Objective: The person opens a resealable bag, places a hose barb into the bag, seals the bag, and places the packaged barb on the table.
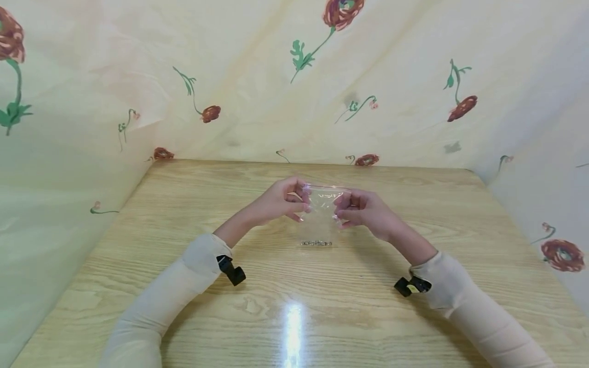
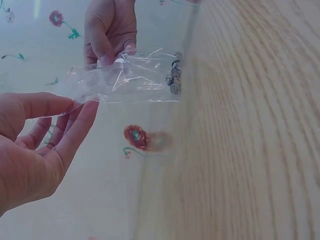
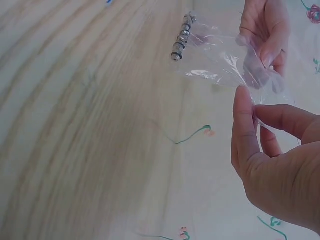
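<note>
Between both hands hangs a clear zip-lock bag [image 1: 319, 220], its pinkish zip line along the top. My left hand [image 1: 286, 198] pinches its left side between thumb and fingers, and my right hand [image 1: 363, 212] pinches the right side. Small shiny metal pieces [image 1: 316, 243] lie in a row along the bag's bottom edge. In the left wrist view these metal pieces [image 2: 175, 75] look round, silvery and dark. The right wrist view shows the bag [image 3: 220, 55] stretched from hand to hand, with creases that catch the light.
A light wood-grain table [image 1: 257, 317] spreads under the arms, with a bright light reflection near its front. Flower-printed cloth [image 1: 257, 76] hangs behind the table and at both sides. Black straps with small devices [image 1: 232, 271] sit at both wrists, over pale sleeves.
</note>
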{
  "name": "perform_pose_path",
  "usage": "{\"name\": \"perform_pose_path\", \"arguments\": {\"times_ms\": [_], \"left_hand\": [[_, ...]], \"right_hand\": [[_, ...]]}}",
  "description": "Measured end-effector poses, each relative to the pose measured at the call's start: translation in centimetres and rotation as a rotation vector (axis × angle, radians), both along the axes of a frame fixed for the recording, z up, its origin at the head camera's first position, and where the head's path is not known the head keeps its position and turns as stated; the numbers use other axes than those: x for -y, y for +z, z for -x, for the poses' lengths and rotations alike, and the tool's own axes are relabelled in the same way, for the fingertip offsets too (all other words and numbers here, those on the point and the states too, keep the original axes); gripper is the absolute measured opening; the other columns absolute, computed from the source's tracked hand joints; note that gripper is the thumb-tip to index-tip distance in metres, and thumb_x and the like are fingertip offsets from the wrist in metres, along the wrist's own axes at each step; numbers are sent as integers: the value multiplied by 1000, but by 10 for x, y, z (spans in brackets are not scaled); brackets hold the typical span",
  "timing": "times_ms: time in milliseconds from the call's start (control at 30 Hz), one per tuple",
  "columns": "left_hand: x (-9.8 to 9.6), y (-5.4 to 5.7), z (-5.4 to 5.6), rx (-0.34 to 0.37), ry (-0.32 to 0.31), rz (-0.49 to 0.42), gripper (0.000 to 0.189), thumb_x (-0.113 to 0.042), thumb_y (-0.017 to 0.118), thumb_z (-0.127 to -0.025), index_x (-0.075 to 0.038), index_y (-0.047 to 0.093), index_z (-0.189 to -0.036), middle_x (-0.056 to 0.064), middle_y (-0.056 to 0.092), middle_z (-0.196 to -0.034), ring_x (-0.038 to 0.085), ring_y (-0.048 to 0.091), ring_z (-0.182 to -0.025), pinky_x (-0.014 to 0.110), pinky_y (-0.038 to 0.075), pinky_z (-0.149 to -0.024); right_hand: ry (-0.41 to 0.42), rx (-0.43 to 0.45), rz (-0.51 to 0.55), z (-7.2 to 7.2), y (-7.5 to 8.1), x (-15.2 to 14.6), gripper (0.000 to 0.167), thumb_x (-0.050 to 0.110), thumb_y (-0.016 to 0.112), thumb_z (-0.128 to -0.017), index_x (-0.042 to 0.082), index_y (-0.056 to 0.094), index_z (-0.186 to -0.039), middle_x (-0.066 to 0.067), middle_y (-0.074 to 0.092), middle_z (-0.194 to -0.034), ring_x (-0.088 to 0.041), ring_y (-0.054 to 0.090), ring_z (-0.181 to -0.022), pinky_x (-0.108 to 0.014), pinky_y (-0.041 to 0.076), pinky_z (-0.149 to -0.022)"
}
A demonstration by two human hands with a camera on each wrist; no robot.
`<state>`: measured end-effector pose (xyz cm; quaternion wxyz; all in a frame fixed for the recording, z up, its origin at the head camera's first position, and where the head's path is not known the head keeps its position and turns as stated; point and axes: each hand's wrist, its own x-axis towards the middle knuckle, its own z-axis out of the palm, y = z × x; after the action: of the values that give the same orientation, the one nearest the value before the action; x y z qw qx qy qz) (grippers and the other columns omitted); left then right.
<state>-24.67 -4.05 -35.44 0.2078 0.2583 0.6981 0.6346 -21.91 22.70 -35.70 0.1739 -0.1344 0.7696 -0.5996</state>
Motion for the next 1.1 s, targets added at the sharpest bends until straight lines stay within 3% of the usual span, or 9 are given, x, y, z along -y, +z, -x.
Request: {"name": "perform_pose_path", "arguments": {"times_ms": [100,267,567,733,1100], "left_hand": [[1,-6,4,10,17,2,30,9,62,-95,5,51,-122,8,56,-101,43,67,-103,43,62,-72],[2,-15,11,42,51,-11,38,9,63,-94,5,50,-129,8,57,-101,51,62,-107,48,62,-75],[3,-17,22,58,93,2,40,7,62,-94,9,48,-132,9,57,-104,21,66,-91,48,61,-78],[3,-18,30,83,96,-13,38,7,62,-94,9,48,-129,8,57,-103,19,66,-89,53,60,-81],[1,-24,43,100,125,-6,30,7,64,-93,2,52,-120,9,57,-101,17,64,-86,51,60,-80]], "right_hand": [[-8,9,2,2,-4,1,31,-2,63,-95,-14,51,-121,-8,64,-100,-13,69,-88,-31,61,-78],[-21,9,8,7,-9,3,31,-2,63,-95,-14,51,-121,-8,63,-101,-13,68,-89,-31,60,-79],[-56,-21,6,18,-14,4,32,-4,61,-96,-16,49,-124,1,65,-95,-11,67,-86,-32,61,-77],[-59,-23,21,24,-15,3,32,-6,60,-96,-16,49,-124,1,66,-95,-12,67,-88,-31,60,-78],[-107,-13,28,36,-16,2,34,-8,62,-94,-17,49,-124,-3,66,-100,-13,68,-89,-36,61,-82]]}}
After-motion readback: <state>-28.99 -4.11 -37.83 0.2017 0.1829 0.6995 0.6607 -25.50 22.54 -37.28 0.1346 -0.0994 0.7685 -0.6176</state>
